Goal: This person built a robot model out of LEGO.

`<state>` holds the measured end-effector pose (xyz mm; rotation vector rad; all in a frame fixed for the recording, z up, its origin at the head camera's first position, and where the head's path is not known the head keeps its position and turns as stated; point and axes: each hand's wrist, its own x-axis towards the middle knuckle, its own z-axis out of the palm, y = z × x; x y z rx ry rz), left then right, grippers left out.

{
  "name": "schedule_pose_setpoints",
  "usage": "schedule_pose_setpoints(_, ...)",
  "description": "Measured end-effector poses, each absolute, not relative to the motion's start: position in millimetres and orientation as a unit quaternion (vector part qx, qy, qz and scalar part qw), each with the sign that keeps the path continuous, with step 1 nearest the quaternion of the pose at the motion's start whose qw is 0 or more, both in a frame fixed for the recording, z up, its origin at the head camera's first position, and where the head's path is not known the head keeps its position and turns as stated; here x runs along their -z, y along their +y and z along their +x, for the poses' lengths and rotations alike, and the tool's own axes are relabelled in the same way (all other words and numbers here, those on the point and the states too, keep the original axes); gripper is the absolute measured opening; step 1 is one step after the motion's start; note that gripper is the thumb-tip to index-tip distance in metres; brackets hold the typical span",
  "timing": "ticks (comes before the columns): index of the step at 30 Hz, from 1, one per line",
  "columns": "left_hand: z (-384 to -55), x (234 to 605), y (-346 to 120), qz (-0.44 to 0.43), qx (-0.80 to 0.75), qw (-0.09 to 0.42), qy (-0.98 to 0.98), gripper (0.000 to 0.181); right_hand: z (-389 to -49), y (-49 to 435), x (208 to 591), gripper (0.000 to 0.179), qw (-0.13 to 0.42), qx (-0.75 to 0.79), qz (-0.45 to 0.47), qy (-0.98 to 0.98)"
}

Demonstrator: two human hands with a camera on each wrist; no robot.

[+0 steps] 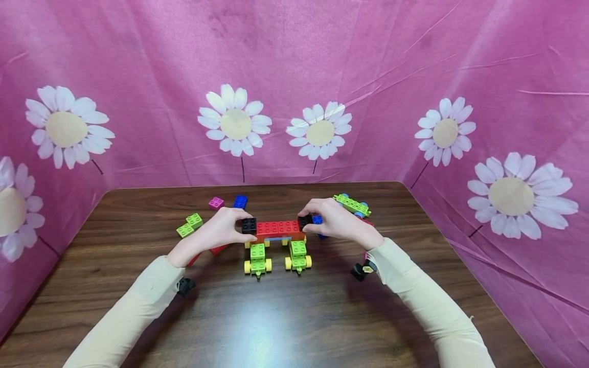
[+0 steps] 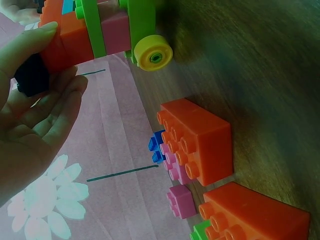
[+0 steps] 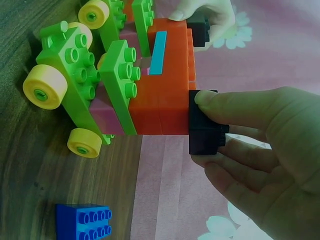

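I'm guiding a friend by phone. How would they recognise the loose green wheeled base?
On the brown table, look toward the far right corner, beyond the right hand. There a green wheeled base lies slanted. Blue wheels distinguish it from the yellow-wheeled green bases.

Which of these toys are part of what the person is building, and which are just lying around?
In use, it seems:
left black block, at the left fingers
right black block, in the right fingers
joined red blocks
green yellow-wheeled bases

Apparently just lying about:
pink block
blue blocks
green four-stud blocks
loose red blocks
green blue-wheeled base
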<state>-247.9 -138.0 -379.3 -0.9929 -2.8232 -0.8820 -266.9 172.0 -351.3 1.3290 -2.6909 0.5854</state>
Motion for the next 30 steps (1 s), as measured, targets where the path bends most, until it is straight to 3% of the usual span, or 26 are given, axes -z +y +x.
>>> schedule_pose_setpoints(30, -247.8, 381.6, -138.6, -0.325, 0.277, 0.022, -0.904, 0.034, -271.9, 176.6, 351.0, 0.032, 0.017, -0.189, 0.431, -0.882)
